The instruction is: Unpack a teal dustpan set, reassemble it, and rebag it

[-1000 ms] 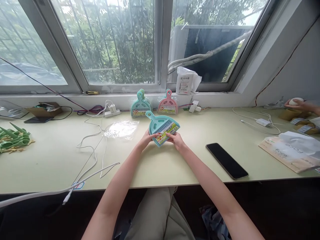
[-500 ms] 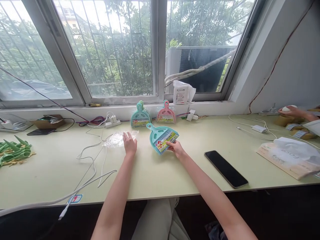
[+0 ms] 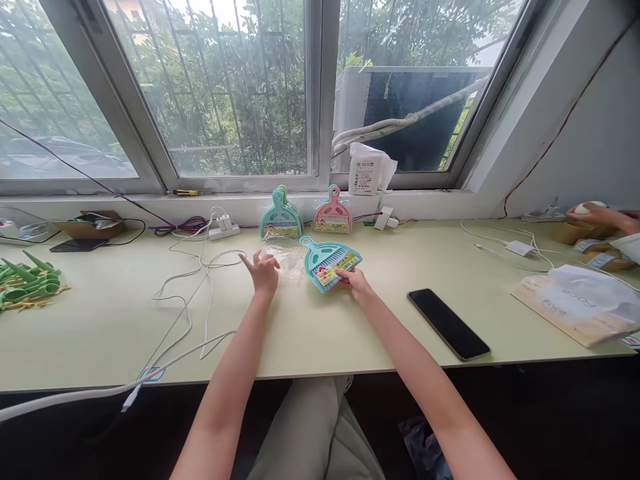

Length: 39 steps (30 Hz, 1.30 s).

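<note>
My right hand grips the lower right edge of a turquoise mini dustpan set, a dustpan with a brush and a printed card, tilted just above the table. To its left, my left hand has its fingers apart, with one pointing out to the left. A crumpled clear plastic bag lies against the far side of that hand; whether the fingertips touch it I cannot tell. Behind stand a stack of green dustpan sets and a stack with a pink dustpan set in front, both leaning by the window wall.
A phone lies to the right, near a tissue pack. White cables sprawl on the left, beyond them green plastic pieces. A power strip sits at the back. Another person's hand holds something white at far right.
The plastic bag has shifted right and is more bunched up. My left hand's fingers have spread from lying on the table. The held dustpan set has moved slightly right within the view.
</note>
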### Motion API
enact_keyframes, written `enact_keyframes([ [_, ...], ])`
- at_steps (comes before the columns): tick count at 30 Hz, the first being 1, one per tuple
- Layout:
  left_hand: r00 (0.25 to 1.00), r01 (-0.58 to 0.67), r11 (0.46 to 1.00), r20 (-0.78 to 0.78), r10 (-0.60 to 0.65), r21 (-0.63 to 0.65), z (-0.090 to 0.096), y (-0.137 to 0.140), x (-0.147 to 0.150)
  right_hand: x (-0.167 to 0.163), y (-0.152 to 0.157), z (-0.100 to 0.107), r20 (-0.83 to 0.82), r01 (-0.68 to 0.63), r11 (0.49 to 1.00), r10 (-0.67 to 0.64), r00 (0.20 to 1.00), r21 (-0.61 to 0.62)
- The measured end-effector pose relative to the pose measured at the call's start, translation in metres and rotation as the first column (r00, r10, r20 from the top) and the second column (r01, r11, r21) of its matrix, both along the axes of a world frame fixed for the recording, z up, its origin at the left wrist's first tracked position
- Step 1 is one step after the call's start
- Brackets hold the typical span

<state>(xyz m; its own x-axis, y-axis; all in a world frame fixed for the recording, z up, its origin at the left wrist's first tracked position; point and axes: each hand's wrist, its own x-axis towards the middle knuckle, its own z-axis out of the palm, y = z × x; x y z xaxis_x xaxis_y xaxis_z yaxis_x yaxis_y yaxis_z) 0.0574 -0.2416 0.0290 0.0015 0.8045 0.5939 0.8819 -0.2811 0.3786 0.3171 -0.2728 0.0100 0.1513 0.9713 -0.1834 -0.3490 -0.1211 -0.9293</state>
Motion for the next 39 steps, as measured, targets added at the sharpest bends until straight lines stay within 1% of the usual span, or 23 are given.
enact_keyframes([
  [3, 0.996, -0.016, 0.999, 0.083, 0.018, -0.033, -0.003, 0.005, 0.0, 0.001, 0.001, -0.001, 0.004, -0.031, 0.999, 0.031, 1.0, -0.014],
  [5, 0.995, 0.005, 0.999, 0.096, 0.0, -0.053, -0.007, 0.008, 0.004, 0.002, 0.001, -0.001, 0.008, -0.062, 0.998, 0.062, 0.998, -0.024],
  [7, 0.998, 0.056, 0.995, 0.037, -0.053, -0.089, -0.011, 0.009, 0.011, 0.003, 0.001, -0.001, 0.017, -0.091, 0.995, 0.091, 0.996, -0.04],
  [9, 0.994, 0.082, 0.982, -0.061, -0.093, -0.169, -0.015, 0.009, 0.017, 0.003, 0.0, 0.0, 0.031, -0.109, 0.992, 0.111, 0.993, -0.058],
  [11, 0.988, 0.021, 0.961, -0.144, -0.062, -0.274, -0.015, 0.008, 0.02, 0.004, -0.002, 0.002, 0.047, -0.128, 0.989, 0.131, 0.99, -0.069],
  [13, 0.979, -0.096, 0.938, -0.204, 0.027, -0.334, -0.013, 0.007, 0.02, 0.004, -0.004, 0.005, 0.059, -0.161, 0.984, 0.166, 0.984, -0.074],
  [15, 0.965, -0.189, 0.928, -0.234, 0.115, -0.323, -0.01, 0.007, 0.017, 0.005, -0.005, 0.007, 0.071, -0.191, 0.979, 0.196, 0.978, -0.077],
  [17, 0.958, -0.235, 0.929, -0.228, 0.173, -0.284, -0.005, 0.007, 0.014, 0.006, -0.004, 0.008, 0.087, -0.206, 0.975, 0.213, 0.973, -0.084],
  [21, 0.955, -0.275, 0.928, -0.183, 0.234, -0.252, -0.001, 0.006, 0.009, 0.009, -0.002, 0.008, 0.115, -0.249, 0.964, 0.259, 0.959, -0.09],
  [23, 0.957, -0.273, 0.931, -0.166, 0.238, -0.242, -0.001, 0.006, 0.008, 0.01, -0.002, 0.009, 0.133, -0.265, 0.96, 0.276, 0.952, -0.093],
  [26, 0.972, -0.203, 0.954, -0.163, 0.169, -0.222, -0.002, 0.005, 0.01, 0.01, -0.003, 0.01, 0.141, -0.246, 0.965, 0.257, 0.956, -0.085],
  [29, 0.991, -0.046, 0.976, -0.133, 0.017, -0.213, -0.006, 0.004, 0.016, 0.008, -0.004, 0.009, 0.116, -0.184, 0.982, 0.189, 0.975, -0.054],
  [31, 0.994, 0.079, 0.978, -0.061, -0.093, -0.193, -0.009, 0.003, 0.021, 0.006, -0.006, 0.009, 0.112, -0.166, 0.986, 0.169, 0.979, -0.034],
  [33, 0.976, 0.22, 0.965, 0.038, -0.217, -0.141, -0.011, 0.002, 0.027, 0.003, -0.007, 0.01, 0.129, -0.192, 0.981, 0.192, 0.973, -0.014],
  [36, 0.908, 0.405, 0.913, 0.137, -0.396, -0.042, -0.012, 0.001, 0.033, -0.005, -0.01, 0.01, 0.145, -0.25, 0.968, 0.243, 0.959, 0.027],
  [37, 0.888, 0.442, 0.897, 0.151, -0.435, -0.017, -0.011, -0.001, 0.035, -0.008, -0.011, 0.01, 0.14, -0.252, 0.967, 0.245, 0.959, 0.039],
  [39, 0.86, 0.487, 0.873, 0.169, -0.482, 0.016, -0.008, -0.004, 0.037, -0.011, -0.011, 0.009, 0.113, -0.215, 0.975, 0.208, 0.972, 0.055],
])
